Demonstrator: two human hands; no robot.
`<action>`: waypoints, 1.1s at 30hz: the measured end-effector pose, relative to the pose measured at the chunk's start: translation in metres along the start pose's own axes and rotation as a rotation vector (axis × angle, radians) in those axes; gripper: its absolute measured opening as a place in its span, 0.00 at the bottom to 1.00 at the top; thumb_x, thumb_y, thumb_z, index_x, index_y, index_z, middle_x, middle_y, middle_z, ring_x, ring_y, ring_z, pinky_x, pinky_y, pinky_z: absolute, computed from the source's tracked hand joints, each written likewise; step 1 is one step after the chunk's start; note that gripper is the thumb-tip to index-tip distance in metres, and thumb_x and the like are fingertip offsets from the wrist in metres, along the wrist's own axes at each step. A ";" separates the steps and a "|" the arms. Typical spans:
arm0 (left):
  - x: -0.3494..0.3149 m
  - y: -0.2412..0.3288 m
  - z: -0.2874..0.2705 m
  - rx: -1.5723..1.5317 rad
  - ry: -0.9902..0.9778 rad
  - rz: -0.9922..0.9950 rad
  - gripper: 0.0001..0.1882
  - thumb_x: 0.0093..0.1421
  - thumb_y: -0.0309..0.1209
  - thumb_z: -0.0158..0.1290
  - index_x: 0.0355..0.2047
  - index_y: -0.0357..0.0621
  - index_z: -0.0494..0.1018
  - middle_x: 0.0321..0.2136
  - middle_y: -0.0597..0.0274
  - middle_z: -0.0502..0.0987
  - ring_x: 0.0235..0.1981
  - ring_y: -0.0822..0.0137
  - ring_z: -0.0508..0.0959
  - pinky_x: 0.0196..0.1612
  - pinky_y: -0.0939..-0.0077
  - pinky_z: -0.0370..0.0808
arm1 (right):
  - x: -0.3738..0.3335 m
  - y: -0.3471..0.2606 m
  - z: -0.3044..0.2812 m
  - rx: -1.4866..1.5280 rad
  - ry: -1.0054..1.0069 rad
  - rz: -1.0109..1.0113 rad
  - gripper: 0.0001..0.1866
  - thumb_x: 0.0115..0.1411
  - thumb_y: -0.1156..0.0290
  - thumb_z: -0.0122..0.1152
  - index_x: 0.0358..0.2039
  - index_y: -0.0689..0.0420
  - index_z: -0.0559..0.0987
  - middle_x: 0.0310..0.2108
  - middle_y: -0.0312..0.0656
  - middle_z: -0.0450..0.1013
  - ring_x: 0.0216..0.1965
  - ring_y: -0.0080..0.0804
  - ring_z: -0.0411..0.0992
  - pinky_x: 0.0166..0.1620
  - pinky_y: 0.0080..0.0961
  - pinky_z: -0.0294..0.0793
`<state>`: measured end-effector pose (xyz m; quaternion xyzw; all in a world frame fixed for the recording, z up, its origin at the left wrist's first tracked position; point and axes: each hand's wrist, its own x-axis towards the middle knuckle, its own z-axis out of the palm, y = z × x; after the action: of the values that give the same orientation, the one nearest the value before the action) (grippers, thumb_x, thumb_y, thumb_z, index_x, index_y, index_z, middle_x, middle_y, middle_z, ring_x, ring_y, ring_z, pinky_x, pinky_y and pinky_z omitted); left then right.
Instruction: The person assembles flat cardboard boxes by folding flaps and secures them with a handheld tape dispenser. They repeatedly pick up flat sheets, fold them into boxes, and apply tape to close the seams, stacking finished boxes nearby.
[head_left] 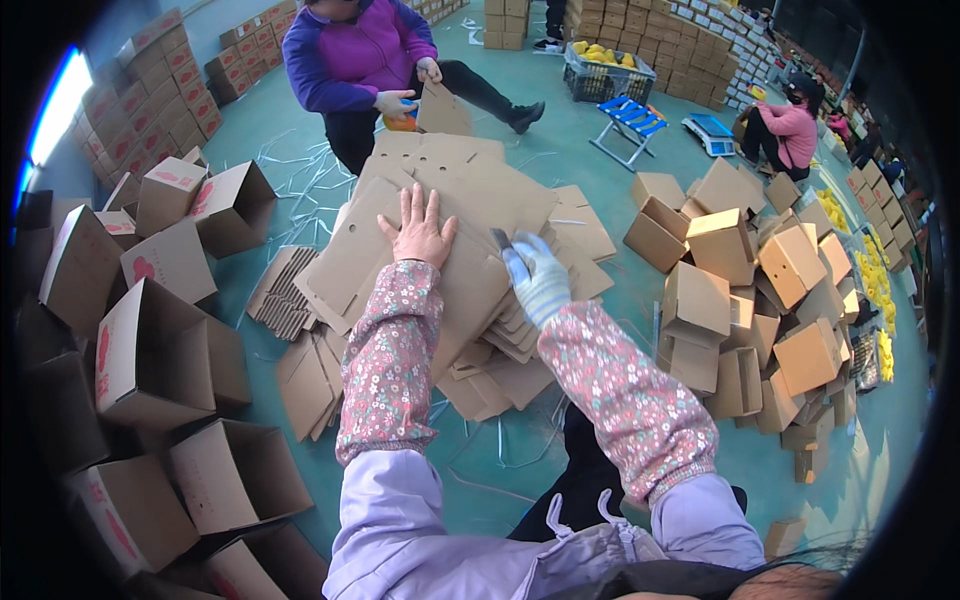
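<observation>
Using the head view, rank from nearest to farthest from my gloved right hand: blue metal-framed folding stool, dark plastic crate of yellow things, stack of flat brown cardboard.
1. Stack of flat brown cardboard: beside your gloved right hand, mostly on its left.
2. Blue metal-framed folding stool: ahead, to the right.
3. Dark plastic crate of yellow things: farther ahead, beyond the stool.

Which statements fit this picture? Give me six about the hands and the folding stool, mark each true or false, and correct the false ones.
1. The bare left hand lies flat on brown cardboard sheets. True.
2. The right hand holds a small, dark, flat tool. True.
3. Both hands are bare. False: the right wears a blue and white striped glove.
4. A blue-topped metal folding stool stands on the green floor. True.
5. The stool is left of the left hand. False: it stands farther off, to the right.
6. The left hand is clenched. False: it is spread open.
</observation>
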<state>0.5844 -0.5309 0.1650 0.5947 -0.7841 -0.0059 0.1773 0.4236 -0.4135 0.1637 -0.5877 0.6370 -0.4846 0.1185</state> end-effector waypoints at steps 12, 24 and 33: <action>-0.190 -0.081 -0.019 -0.558 0.672 -0.551 0.48 0.53 0.40 0.55 0.61 0.32 0.37 0.62 0.41 0.41 0.63 0.51 0.44 0.63 0.59 0.42 | 0.049 0.025 0.029 -0.472 -0.397 0.148 0.16 0.61 0.59 0.41 0.40 0.54 0.74 0.46 0.46 0.66 0.43 0.46 0.69 0.47 0.41 0.68; -0.186 -0.014 0.005 -2.222 0.118 -0.691 0.24 0.61 0.44 0.43 0.51 0.40 0.62 0.47 0.55 0.69 0.47 0.58 0.71 0.49 0.62 0.70 | 0.068 0.050 0.000 0.079 -0.134 0.485 0.20 0.58 0.49 0.50 0.35 0.55 0.75 0.15 0.34 0.66 0.12 0.23 0.64 0.17 0.24 0.64; -0.092 0.000 -0.046 -2.122 0.213 -0.583 0.18 0.61 0.38 0.45 0.46 0.37 0.64 0.42 0.56 0.72 0.42 0.61 0.74 0.45 0.66 0.73 | 0.046 0.119 0.010 0.461 -0.064 0.707 0.13 0.59 0.61 0.49 0.36 0.57 0.75 0.24 0.38 0.71 0.11 0.28 0.67 0.13 0.25 0.67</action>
<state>0.6189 -0.4359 0.1833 0.2999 -0.1914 -0.6659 0.6557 0.3427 -0.4769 0.0876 -0.3057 0.6704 -0.5254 0.4255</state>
